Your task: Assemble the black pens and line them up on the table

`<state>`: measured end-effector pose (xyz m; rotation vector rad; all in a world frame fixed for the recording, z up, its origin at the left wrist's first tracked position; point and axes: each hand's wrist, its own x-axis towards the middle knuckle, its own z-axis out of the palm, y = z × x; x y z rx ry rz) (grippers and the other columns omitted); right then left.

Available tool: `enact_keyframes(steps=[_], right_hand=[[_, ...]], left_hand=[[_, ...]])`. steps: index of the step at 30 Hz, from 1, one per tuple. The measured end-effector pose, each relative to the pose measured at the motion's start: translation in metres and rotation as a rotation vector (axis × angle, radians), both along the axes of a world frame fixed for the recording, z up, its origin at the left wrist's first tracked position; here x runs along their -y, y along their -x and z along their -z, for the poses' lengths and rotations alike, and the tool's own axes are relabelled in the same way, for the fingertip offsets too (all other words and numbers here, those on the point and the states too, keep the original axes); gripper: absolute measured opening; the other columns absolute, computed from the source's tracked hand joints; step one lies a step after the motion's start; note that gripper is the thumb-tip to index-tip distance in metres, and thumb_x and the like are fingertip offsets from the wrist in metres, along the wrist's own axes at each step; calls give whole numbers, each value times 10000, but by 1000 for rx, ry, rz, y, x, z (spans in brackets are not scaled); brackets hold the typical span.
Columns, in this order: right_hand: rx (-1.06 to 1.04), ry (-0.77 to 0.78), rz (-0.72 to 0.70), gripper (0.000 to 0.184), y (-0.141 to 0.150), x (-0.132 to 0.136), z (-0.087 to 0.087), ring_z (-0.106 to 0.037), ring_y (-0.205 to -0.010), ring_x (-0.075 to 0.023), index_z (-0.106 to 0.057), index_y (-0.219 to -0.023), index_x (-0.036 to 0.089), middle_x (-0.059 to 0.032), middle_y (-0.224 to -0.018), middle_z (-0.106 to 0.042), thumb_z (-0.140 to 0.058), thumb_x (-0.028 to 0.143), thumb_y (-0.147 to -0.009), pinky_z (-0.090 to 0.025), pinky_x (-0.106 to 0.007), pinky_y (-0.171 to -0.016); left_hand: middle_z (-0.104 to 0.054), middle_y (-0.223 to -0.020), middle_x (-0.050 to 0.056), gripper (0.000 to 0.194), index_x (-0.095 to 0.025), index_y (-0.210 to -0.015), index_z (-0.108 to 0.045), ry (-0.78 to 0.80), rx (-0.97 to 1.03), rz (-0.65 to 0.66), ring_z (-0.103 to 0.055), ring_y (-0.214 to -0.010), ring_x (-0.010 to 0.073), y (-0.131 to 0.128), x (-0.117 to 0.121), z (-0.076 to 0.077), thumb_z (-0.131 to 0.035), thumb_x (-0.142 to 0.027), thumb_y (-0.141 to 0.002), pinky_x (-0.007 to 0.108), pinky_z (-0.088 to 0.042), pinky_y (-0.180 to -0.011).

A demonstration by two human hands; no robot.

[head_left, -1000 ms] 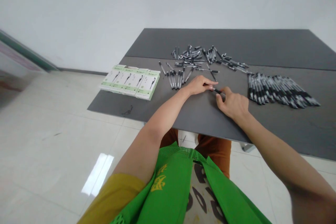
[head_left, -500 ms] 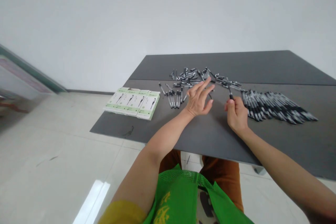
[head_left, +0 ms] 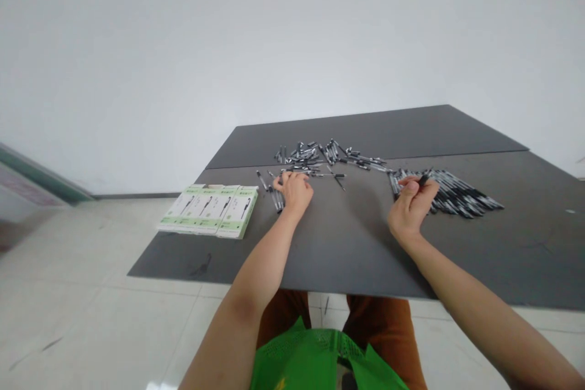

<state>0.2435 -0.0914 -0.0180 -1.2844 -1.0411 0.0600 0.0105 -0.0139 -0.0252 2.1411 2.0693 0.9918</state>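
My right hand [head_left: 412, 206] is closed around a pen [head_left: 424, 180], whose black end shows above the thumb. Beside and behind that hand lies a dense row of black-and-clear pens [head_left: 461, 195]. My left hand [head_left: 296, 190] reaches down with bent fingers at a small group of pens [head_left: 275, 198] on the left. Its fingertips are partly hidden, so what they grip cannot be made out. Just beyond it is a loose heap of short pen pieces and pens [head_left: 304, 152]. A single pen [head_left: 337, 178] lies slanted right of my left hand.
Green-and-white boxes [head_left: 210, 210] printed with a pen picture lie side by side on the left of the dark grey table [head_left: 338, 244]. A seam crosses the table behind the pens. A white wall [head_left: 292, 36] stands behind it.
My left hand has moved left, from spread fingers to bent ones over the left pens. The right hand has turned the pen, now lower over the row. The camera view has shifted.
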Motion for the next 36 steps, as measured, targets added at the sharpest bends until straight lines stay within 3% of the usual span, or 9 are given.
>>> enact_keyframes(steps=[3, 7, 13, 19, 23, 27, 31, 36], right_hand=[[7, -114, 97, 310, -2, 0, -4, -518, -829, -196, -397, -940, 216, -72, -903, -511, -306, 508, -991, -444, -387, -816], [23, -40, 180, 391, -8, 3, -8, -465, -703, -178, -428, -841, 224, -15, -758, -459, -297, 567, -977, -413, -357, -708], [50, 5, 77, 570, -9, 9, -13, -462, -611, -180, -398, -659, 245, -21, -624, -432, -183, 684, -953, -368, -348, -619], [-62, -54, 51, 463, -3, 7, -19, -358, -506, -140, -338, -737, 260, 14, -586, -369, -237, 653, -960, -277, -320, -520], [-36, -13, 82, 398, -6, 7, -19, -407, -536, -153, -366, -767, 256, 5, -603, -416, -261, 574, -984, -325, -325, -567], [20, 54, 129, 444, -7, 8, -20, -452, -566, -165, -440, -773, 239, -6, -602, -448, -239, 574, -984, -350, -327, -598], [-35, 50, 27, 580, -5, 10, -20, -343, -449, -147, -513, -771, 222, 26, -507, -345, -160, 640, -964, -235, -315, -495], [-52, 83, -48, 650, -3, 11, -17, -239, -414, -129, -518, -791, 219, 46, -490, -255, -143, 736, -912, -153, -321, -490]], left_hand=[[-742, -1006, 58, 250, -241, -877, -740, 36, 29, -97, -508, -1156, 278, 9, 1, -3, -537, -115, -803, 555, -136, -1076], [-746, -964, 75, 242, -242, -868, -755, 87, 60, -140, -527, -1149, 298, 13, 1, -6, -563, -118, -789, 569, -146, -1058], [-758, -958, 31, 235, -284, -856, -760, 97, 197, -273, -590, -1101, 273, 34, -3, -20, -548, -188, -824, 558, -194, -1064], [-756, -999, 28, 207, -280, -878, -754, 99, 267, -460, -627, -1067, 262, 73, -12, -24, -557, -237, -832, 506, -309, -1034], [-753, -972, 56, 222, -232, -901, -756, 84, 313, -406, -660, -957, 225, 88, -15, -20, -552, -197, -821, 363, -435, -882], [-747, -944, 59, 248, -219, -910, -753, 8, 329, -385, -651, -901, 210, 89, -14, -20, -529, -162, -820, 329, -447, -823], [-747, -926, 46, 268, -218, -912, -750, -18, 345, -395, -656, -890, 197, 79, -12, -22, -504, -163, -821, 314, -456, -845], [-756, -919, 35, 252, -236, -911, -752, 81, 340, -291, -674, -906, 213, 49, -5, -14, -515, -202, -832, 312, -471, -828]])
